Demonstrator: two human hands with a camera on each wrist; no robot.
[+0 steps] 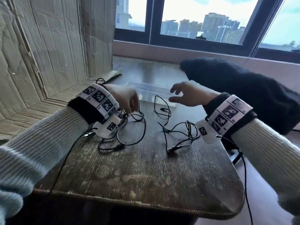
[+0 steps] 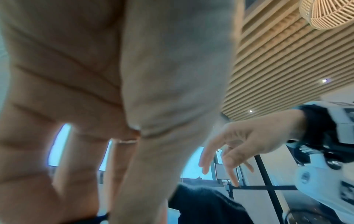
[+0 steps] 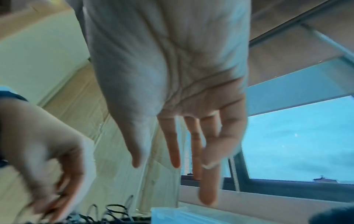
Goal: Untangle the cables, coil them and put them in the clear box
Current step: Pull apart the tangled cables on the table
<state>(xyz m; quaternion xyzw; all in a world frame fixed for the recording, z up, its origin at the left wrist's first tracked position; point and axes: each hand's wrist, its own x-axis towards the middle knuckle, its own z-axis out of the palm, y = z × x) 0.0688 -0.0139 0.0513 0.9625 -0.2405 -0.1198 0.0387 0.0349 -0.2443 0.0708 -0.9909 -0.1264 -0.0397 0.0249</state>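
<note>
No readable text, only coded wrist markers. Left hand [image 1: 125, 99] grip pinches the left cable tangle [image 1: 129, 127] on the bench [image 1: 146, 172]. Right hand [image 1: 189, 95] grip spread, empty, above the loose cable [image 1: 178, 129]. Clear box [image 1: 146, 87] far centre. Only right wrist view shows the spread palm [image 3: 172, 68].

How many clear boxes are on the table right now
1. The clear box sits at the table's far side, between the two hands, beyond the loose black cables.
</note>
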